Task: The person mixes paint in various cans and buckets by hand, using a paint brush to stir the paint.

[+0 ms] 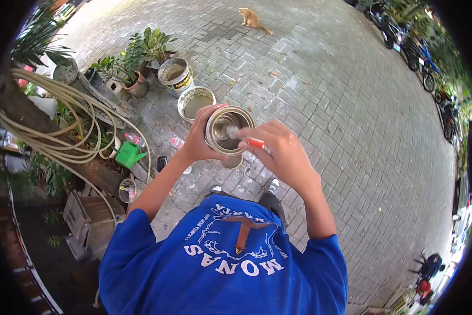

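My left hand [198,137] is wrapped round the side of an open metal can [210,132], tilted so that its shiny inside faces me. In my right hand [287,152] is a red-handled paintbrush [256,143], its pale, blurred head inside the can's mouth. Just beyond the can stands a white bucket [182,107] with greyish liquid in it. Behind that is a larger labelled paint bucket [181,84], also holding murky liquid. A round greyish container [232,162] shows partly below the can, mostly hidden by it.
Grey paving [341,136] stretches all round. At left are potted plants [136,84], a coiled hose [81,113] on a trunk, a green watering can [129,155] and a clear plastic tub [128,190]. A ginger cat [250,19] sits far ahead; parked motorcycles [427,65] line the right.
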The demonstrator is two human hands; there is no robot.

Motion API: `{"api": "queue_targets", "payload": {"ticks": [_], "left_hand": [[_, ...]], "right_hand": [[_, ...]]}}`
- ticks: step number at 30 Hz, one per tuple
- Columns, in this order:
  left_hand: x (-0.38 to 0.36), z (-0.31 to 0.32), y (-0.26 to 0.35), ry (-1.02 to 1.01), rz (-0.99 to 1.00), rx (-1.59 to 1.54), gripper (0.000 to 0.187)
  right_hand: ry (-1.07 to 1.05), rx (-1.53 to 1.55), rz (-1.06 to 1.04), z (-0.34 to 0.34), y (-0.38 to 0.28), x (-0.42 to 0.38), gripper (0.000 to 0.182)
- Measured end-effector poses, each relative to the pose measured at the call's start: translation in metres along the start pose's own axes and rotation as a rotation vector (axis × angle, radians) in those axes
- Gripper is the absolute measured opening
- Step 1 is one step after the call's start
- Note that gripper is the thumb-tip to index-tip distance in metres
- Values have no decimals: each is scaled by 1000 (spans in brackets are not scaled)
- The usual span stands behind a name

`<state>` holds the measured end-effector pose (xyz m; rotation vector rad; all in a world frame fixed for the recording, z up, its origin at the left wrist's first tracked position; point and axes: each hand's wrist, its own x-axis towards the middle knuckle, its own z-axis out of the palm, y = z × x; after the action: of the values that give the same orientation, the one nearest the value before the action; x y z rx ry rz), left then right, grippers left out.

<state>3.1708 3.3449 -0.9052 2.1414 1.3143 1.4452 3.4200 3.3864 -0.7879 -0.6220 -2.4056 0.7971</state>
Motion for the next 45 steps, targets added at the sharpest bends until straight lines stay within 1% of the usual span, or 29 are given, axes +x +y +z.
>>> {"api": "queue_targets", "payload": {"ticks": [2, 5, 6, 9, 10, 12, 13, 14, 15, 17, 18, 20, 22, 25, 27, 28, 31, 34, 37, 40, 43, 45], "left_hand": [[23, 33, 6, 32, 31, 47, 119], [57, 77, 16, -14, -42, 118, 124], [68, 92, 16, -9, 7, 128, 124], [94, 128, 18, 15, -21, 129, 124], [102, 137, 18, 5, -71, 53, 123], [124, 154, 18, -19, -34, 137, 122], [135, 160, 16, -30, -15, 182, 122], [144, 166, 9, -10, 42, 174, 121], [151, 170, 4, -6, 47, 169, 121], [163, 177, -6, 14, 51, 153, 121], [171, 180, -6, -1, 53, 199, 121], [191, 181, -6, -25, 59, 292, 121], [202, 181, -22, 4, 79, 292, 119], [224, 178, -49, 64, 91, 317, 114], [238, 172, -74, 91, 85, 360, 111], [243, 167, -92, 88, 60, 331, 115], [261, 146, -134, 159, 25, 353, 115], [275, 117, -167, 202, -17, 365, 115], [279, 101, -201, 211, -88, 436, 116], [282, 91, -228, 280, -133, 419, 117], [281, 83, -256, 376, -169, 436, 117], [277, 78, -272, 437, -180, 457, 116]], "right_hand": [[85, -56, -18, -31, 28, -1, 25], [-78, 76, -195, -73, 80, -12, 25], [-98, 81, -164, -96, 86, -17, 24], [3, -66, -84, -140, 116, -22, 23], [15, -30, -97, -146, 126, -23, 22], [46, 29, -126, -154, 146, -20, 21], [-6, 37, -143, -162, 156, -20, 21], [-60, 47, -162, -170, 165, -19, 22], [-116, 58, -182, -177, 174, -17, 22], [-39, 41, -167, -190, 190, -6, 20], [0, 30, -172, -193, 198, 1, 19], [58, -33, -183, -194, 211, 17, 17], [107, -136, -191, -190, 223, 37, 15], [10, -237, -104, -192, 240, 68, 15], [-76, -129, -152, -187, 256, 99, 16], [-117, -74, -174, -184, 263, 117, 16], [-4, 22, -225, -177, 280, 179, 17], [-8, -109, -198, -154, 299, 234, 18], [-200, -9, -169, -142, 309, 282, 19], [-96, 86, -204, -126, 326, 321, 20], [-306, 92, -281, -112, 349, 355, 21], [-335, 150, -327, -111, 357, 380, 22]]}}
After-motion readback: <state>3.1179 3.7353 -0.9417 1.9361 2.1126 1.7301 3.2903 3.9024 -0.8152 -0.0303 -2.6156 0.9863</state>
